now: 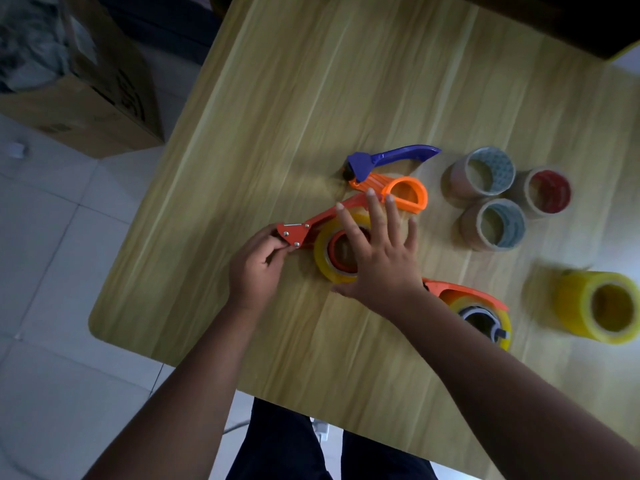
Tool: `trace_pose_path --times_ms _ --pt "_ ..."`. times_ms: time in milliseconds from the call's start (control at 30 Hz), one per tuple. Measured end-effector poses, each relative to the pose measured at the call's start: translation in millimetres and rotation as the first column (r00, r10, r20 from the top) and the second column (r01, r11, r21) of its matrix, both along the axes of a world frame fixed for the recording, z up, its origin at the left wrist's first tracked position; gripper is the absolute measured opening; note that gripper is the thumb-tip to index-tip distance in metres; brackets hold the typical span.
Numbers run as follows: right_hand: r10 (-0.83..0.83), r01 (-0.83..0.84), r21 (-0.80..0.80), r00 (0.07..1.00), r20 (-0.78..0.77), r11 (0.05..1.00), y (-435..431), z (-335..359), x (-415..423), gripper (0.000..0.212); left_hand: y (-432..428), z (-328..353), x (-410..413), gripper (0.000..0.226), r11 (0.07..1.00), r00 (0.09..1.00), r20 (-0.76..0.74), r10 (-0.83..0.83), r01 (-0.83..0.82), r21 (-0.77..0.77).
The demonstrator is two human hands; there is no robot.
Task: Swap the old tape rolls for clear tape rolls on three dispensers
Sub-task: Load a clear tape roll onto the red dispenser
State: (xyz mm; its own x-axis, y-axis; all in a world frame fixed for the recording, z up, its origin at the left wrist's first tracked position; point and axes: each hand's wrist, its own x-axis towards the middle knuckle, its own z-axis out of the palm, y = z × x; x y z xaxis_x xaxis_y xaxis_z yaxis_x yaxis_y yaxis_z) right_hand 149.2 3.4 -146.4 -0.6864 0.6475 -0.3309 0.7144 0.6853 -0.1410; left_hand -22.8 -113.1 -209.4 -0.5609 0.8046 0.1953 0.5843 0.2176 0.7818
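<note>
Wood-grain table (311,98), one rounded corner at 8 o'clock, bearing the items below.

Orange tape dispenser (311,221), centre: lies flat, metal blade end toward 9 o'clock, clear tape roll (329,261) seated on its hub.

Left hand (258,263): fingers curled, pinching the blade end of that dispenser between thumb and fingertips.

Right hand (377,251): open, fingers spread, laid flat over the clear tape roll; fingertips reach toward 12 o'clock, onto the dispenser's handle.

Second orange dispenser (398,190), just beyond at 1 o'clock: hub shows no roll. Blue dispenser handle (398,155) touches it on the far side.

Third orange dispenser (471,306), at 4 o'clock, partly behind the right wrist: carries a clear roll on a grey hub.

Three brown tape rolls (491,195), at 2 o'clock: upright, clustered, touching.

Spare clear tape roll (595,306), at 3 o'clock near the table edge: yellowish, blurred.

Cardboard box (86,81), on the floor at 10 o'clock.
</note>
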Motion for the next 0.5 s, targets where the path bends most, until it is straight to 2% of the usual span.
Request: trace_pose_path --times_ms 100,267,500 --pt "0.098 -0.1 0.023 0.992 0.074 0.995 11.5 3.9 -5.2 0.135 1.1 -0.4 -2.7 0.005 1.0 1.0 0.01 0.014 -0.014 -0.017" --pt "0.087 -0.095 0.071 0.99 0.113 0.993 18.2 10.2 -6.4 0.133 3.0 -4.3 -11.1 0.008 1.0 1.0 -0.019 -0.004 0.004 -0.013" --pt "0.067 -0.064 -0.025 0.991 0.116 0.998 10.6 6.9 -3.6 0.128 -4.3 -3.3 -15.2 0.012 0.983 0.998 0.058 0.021 -0.011 -0.182"
